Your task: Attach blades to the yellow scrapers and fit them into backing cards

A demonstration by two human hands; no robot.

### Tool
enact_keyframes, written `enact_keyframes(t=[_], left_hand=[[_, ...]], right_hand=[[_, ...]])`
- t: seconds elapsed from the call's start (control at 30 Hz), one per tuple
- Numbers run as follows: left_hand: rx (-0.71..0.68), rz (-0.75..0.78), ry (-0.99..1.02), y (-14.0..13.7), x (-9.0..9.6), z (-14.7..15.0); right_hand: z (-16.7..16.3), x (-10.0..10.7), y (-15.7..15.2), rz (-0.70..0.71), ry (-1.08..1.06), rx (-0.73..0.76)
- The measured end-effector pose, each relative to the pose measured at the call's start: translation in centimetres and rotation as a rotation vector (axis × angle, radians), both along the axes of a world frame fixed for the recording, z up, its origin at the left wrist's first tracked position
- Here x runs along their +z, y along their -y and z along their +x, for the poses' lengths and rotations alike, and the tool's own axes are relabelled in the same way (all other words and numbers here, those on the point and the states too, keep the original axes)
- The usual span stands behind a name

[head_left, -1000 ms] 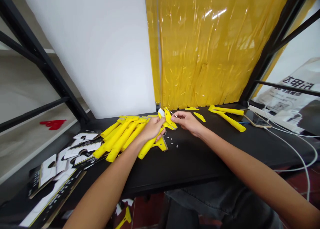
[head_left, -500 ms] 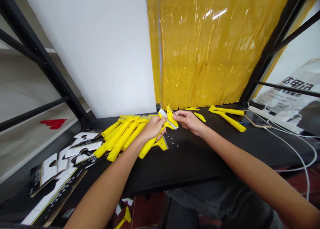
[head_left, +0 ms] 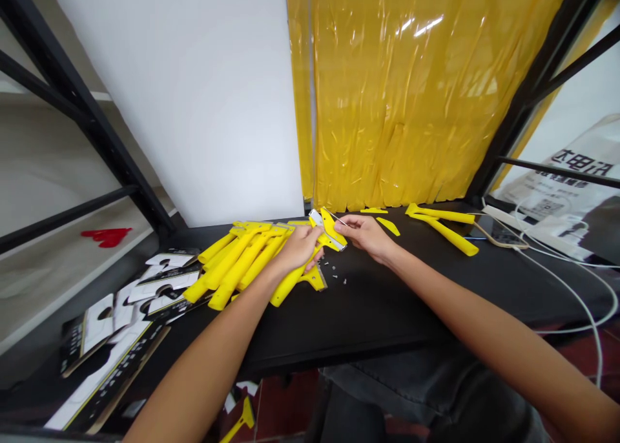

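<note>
My left hand (head_left: 301, 246) is closed around a yellow scraper (head_left: 289, 287), its head raised with a metal strip (head_left: 316, 217) showing. Against that head, my right hand (head_left: 365, 235) pinches a yellow cover plate (head_left: 329, 225). A thin metal edge or rod (head_left: 341, 219) shows by the right fingertips; I cannot make out which. Another scraper head (head_left: 316, 279) lies below the left hand. Small screws (head_left: 344, 281) are scattered just beneath the hands. Left of them is a pile of yellow scrapers (head_left: 237, 259).
Loose yellow plates (head_left: 388, 226) and two yellow handles (head_left: 450, 232) lie on the black table (head_left: 387, 320). Printed cards (head_left: 97, 330) cover its left side. A phone (head_left: 498, 231) and white cables (head_left: 588, 294) are at right. Yellow plastic sheeting (head_left: 411, 107) hangs behind.
The view has shifted very slightly. Both hands keep their hold at the scraper head, with hardly any movement.
</note>
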State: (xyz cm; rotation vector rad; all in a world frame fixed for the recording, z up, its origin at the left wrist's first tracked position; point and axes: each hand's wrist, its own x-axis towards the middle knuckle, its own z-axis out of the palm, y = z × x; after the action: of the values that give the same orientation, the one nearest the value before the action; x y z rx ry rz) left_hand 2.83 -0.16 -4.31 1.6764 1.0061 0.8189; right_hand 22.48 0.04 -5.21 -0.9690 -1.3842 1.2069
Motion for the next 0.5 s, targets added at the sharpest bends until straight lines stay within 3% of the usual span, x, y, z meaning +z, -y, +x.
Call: enact_keyframes(t=[0.33,0.5], left_hand=[[-0.024,-0.003,0.026,-0.18,-0.09,-0.15],[-0.014,-0.011,0.026,-0.32,-0.25,-0.25]], right_hand=[[0.27,0.04,0.05,0.037,0.019,0.043],[0.21,-0.27,-0.24,0.195,0.091,0.011]])
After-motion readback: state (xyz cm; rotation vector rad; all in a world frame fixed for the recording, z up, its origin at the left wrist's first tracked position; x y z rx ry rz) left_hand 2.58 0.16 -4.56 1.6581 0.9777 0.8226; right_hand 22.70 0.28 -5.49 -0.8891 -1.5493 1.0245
